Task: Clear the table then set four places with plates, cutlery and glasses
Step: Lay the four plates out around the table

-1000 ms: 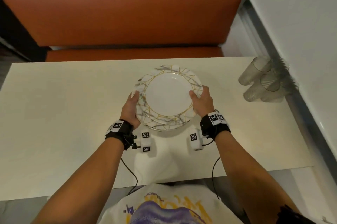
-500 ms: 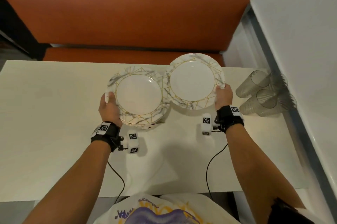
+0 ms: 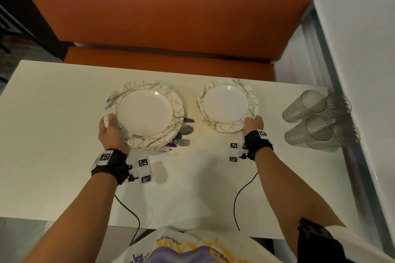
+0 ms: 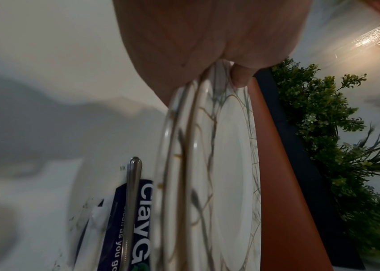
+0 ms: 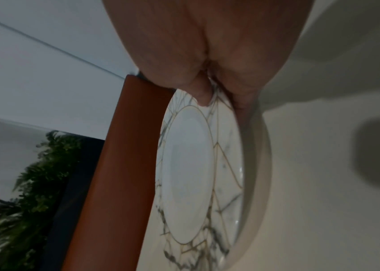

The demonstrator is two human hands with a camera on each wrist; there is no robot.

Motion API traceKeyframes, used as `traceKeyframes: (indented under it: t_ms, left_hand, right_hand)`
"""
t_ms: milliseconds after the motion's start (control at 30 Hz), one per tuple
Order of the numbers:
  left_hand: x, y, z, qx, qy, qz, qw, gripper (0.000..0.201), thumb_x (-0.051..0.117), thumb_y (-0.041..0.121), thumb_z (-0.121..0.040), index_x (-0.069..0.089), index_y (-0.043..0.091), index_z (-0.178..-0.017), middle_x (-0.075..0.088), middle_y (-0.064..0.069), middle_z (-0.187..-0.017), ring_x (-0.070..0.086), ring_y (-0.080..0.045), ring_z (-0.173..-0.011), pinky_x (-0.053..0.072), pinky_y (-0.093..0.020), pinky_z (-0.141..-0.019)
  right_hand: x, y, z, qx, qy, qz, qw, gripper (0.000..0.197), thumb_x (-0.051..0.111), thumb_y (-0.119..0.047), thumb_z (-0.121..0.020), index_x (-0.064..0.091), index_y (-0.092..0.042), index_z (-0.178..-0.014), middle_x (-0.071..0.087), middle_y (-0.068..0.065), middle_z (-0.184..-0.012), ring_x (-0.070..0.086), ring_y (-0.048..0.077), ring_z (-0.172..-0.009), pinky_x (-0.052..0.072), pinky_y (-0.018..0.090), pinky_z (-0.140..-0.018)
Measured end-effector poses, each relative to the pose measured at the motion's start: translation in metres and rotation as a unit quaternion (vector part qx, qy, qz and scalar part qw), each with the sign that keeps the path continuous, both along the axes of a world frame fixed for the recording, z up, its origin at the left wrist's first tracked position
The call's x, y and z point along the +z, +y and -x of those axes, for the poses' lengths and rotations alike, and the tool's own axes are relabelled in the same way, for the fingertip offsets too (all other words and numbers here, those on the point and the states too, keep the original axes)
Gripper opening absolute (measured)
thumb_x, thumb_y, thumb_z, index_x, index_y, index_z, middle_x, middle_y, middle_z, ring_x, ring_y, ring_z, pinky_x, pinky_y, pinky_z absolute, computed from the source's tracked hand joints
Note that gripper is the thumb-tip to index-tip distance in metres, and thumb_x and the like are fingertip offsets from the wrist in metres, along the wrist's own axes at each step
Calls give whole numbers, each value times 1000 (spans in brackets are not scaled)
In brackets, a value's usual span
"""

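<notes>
Plates, two groups, seen from my head camera over the table [image 3: 64, 177]. I take the cluster of four glasses [image 3: 320, 119], standing at the table's right edge against the wall, as the landmark.

My right hand [image 3: 253, 124] grasps the single plate [image 3: 226, 104], the one nearer the glasses, by its near rim; the right wrist view shows my thumb on the plate's patterned border and fingers beneath the rim. I cannot tell whether this plate rests on the table or is held just above it.

My left hand [image 3: 111, 132] grips the stack of plates [image 3: 145, 113], which lies farther from the glasses, beyond the single plate. The left wrist view shows at least two plates in this stack [image 4: 207, 165], thumb on the upper rim, with the stack raised off the table on the side away from the glasses.

Beneath the stack, on the side facing the glasses, cutlery shows: a knife tip [image 3: 189, 120], a spoon [image 3: 187, 129] and a fork [image 3: 183, 143]. A blue printed packet [image 3: 171, 146] lies under them; in the left wrist view one metal handle [image 4: 133, 201] crosses the packet [image 4: 142, 210].

An orange bench [image 3: 160, 16] runs along the far side of the table.
</notes>
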State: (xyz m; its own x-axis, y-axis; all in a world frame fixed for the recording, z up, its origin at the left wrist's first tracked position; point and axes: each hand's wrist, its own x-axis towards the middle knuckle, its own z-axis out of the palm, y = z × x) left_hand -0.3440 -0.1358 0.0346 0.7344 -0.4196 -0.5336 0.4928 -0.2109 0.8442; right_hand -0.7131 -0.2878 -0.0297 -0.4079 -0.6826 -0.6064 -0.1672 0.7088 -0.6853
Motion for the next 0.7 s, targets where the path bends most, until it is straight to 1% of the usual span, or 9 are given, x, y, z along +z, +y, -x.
traceKeyframes:
  t_ms: [67,133,233,333,400,500,600,633,700]
  left_hand:
    - [1,0,3,1,3,1,1000,16,59,36,-102,70,43,-94,73,6,-113,66,-27,-117,56,-52,-101]
    - [0,-1,6,1,-2,1,1000,13,59,37,-102,71,41,-102,73,5,-117,67,-26,-117,56,-53,-101]
    - [-2,-1,11,-15,-15,-6,1000,28,59,39,-100,70,31,-125,73,0,-125,67,-27,-119,56,-54,-102]
    - [-3,-3,17,-24,-16,-12,1000,31,60,39,-99,69,28,-126,72,-2,-128,66,-28,-122,54,-55,-104]
    - [-4,-3,20,-27,-12,-9,1000,31,60,38,-100,69,26,-127,72,-4,-129,65,-29,-123,53,-55,-105]
    - [-4,-2,25,-33,-10,-5,999,39,61,38,-100,64,20,-135,67,-9,-137,62,-30,-129,50,-54,-108]
    - [-5,-2,28,-42,-8,-3,999,41,61,37,-101,63,19,-138,68,-8,-137,64,-28,-126,52,-51,-106]
    - [-5,-3,29,-45,-7,-3,999,40,61,37,-102,63,20,-138,69,-6,-134,65,-26,-124,54,-48,-104]
    - [-4,-3,30,-53,-1,-4,999,38,62,36,-102,63,24,-138,71,-2,-131,67,-23,-120,56,-43,-100]
  right_hand:
    - [-2,-3,1,18,19,-28,999,47,45,-10,-89,50,-6,-136,62,14,-127,63,37,-106,56,45,-90]
    - [-7,-8,3,32,47,-53,997,51,48,-13,-88,47,-7,-139,61,13,-128,67,38,-103,58,40,-78]
    - [-10,-14,4,55,87,-69,992,55,50,-18,-71,49,-6,-125,65,16,-114,72,37,-89,63,47,-72]
    - [7,-9,0,60,92,-72,991,42,54,-7,-84,44,-5,-124,53,11,-112,74,38,-80,54,31,-45]
    - [5,-10,1,69,97,-71,990,39,52,-4,-88,43,-6,-126,51,13,-119,74,37,-75,47,25,-38]
    - [3,-12,2,66,100,-65,991,39,53,-4,-88,43,-5,-126,54,16,-130,74,36,-72,48,26,-39]
    - [6,-12,2,65,92,-61,992,40,53,-4,-88,43,-5,-126,53,12,-121,74,35,-74,45,22,-35]
    - [8,-11,0,55,85,-59,993,40,54,-4,-87,42,-5,-126,51,10,-119,74,36,-79,49,24,-40]
    - [12,-9,-3,53,126,-66,988,45,58,-8,-84,42,-4,-126,49,13,-128,66,37,-102,57,35,-67]
